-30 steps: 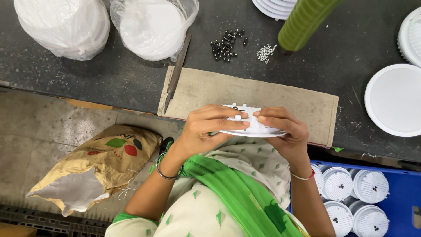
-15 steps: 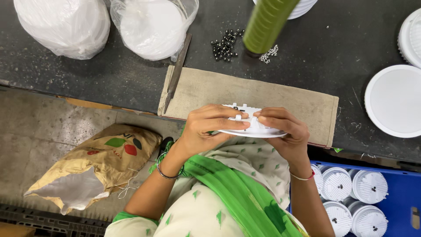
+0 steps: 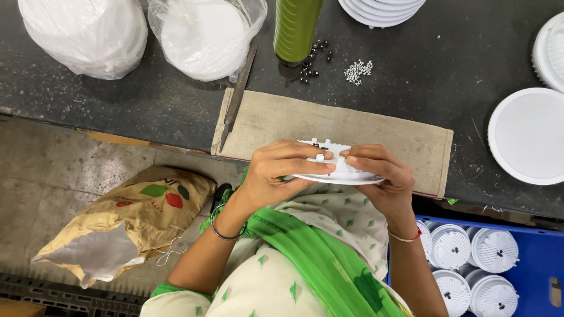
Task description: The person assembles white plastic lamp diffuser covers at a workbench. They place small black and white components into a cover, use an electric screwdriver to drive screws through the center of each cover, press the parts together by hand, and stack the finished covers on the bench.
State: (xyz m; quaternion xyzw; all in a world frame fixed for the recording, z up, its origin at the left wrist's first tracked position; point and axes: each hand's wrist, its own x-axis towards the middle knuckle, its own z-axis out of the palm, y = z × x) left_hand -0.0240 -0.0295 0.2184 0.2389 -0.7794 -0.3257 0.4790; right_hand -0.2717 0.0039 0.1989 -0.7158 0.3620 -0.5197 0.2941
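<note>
My left hand (image 3: 276, 173) and my right hand (image 3: 379, 176) both grip one round white plastic fitting (image 3: 335, 167), held edge-on just above my lap at the near edge of a tan cloth mat (image 3: 329, 126). Fingertips of both hands press on small parts on the fitting's upper face. A green cylinder-shaped tool (image 3: 295, 26) hangs over the dark bench beyond the mat, above a scatter of small dark screws (image 3: 311, 61).
Two clear bags of white discs (image 3: 82, 32) lie at the back left. A long flat file (image 3: 237, 97) rests at the mat's left edge. Silver screws (image 3: 358, 69), white discs (image 3: 529, 135) at right, a blue crate of finished white fittings (image 3: 470, 258), a tan sack (image 3: 129, 220) on the floor.
The green tool has swung left across the bench, from right of the screws to above the dark screws. My hands and the fitting have stayed in place.
</note>
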